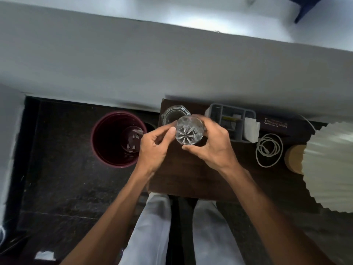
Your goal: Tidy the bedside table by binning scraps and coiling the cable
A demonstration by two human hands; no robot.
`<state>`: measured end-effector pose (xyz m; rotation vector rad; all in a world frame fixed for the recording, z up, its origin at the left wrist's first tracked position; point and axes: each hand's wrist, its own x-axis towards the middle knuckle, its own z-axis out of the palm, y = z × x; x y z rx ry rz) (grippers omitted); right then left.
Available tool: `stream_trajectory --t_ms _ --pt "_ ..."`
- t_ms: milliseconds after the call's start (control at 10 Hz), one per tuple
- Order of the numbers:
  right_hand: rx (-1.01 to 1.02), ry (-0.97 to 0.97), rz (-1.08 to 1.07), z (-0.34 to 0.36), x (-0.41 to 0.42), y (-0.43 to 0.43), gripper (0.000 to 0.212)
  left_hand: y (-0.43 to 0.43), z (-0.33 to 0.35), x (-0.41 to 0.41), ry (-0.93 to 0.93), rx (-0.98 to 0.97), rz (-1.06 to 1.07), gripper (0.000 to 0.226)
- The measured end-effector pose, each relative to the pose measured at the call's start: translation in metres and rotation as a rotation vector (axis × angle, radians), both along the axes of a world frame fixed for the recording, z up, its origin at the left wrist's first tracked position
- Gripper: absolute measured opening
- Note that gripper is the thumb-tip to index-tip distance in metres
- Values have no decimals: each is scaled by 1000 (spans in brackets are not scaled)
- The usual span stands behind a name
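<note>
A cut-glass tumbler [189, 130] is held above the back left of the dark wooden bedside table [191, 180]. My right hand [212, 144] grips it from the right with fingers curled round its side. My left hand [154, 146] touches its left rim with the thumb, the other fingers loosely curled. A second glass [172, 113] stands on the table just behind. A white cable [269, 150] lies in a loose coil on the table to the right. On the floor at the left stands a maroon bin [103, 142] with small pale scraps at its bottom.
A grey desk organiser [232, 121] with a white tissue stands at the back of the table beside a dark book [277, 124]. A pleated white lampshade [328, 165] and a cork base [293, 157] fill the right side. A white wall runs behind.
</note>
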<state>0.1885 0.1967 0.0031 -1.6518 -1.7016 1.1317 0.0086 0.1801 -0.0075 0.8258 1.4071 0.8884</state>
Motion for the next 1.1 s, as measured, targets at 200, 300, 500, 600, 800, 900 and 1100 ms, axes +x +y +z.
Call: stream_trajectory --t_ms 200,300,500,600,800,900,1100 --pt "84 -86 -36 -9 -17 27 80 27 -11 -5 -20 -32 79 37" --pt "111 -90 -26 -9 -24 35 69 33 -17 -6 -7 -38 96 39" --pt "103 -159 2 -22 -29 39 72 39 -23 -7 22 -63 118 39" --pt "115 -177 20 -29 -30 39 75 39 -27 -8 24 -55 115 40" --pt "97 -187 9 -36 -32 39 78 38 -32 -12 -24 -67 128 41" --pt "87 -192 13 -33 -31 37 78 37 -29 -12 -13 -67 121 34" --pt "42 -218 33 -31 -30 34 89 32 -19 -6 86 -46 114 31"
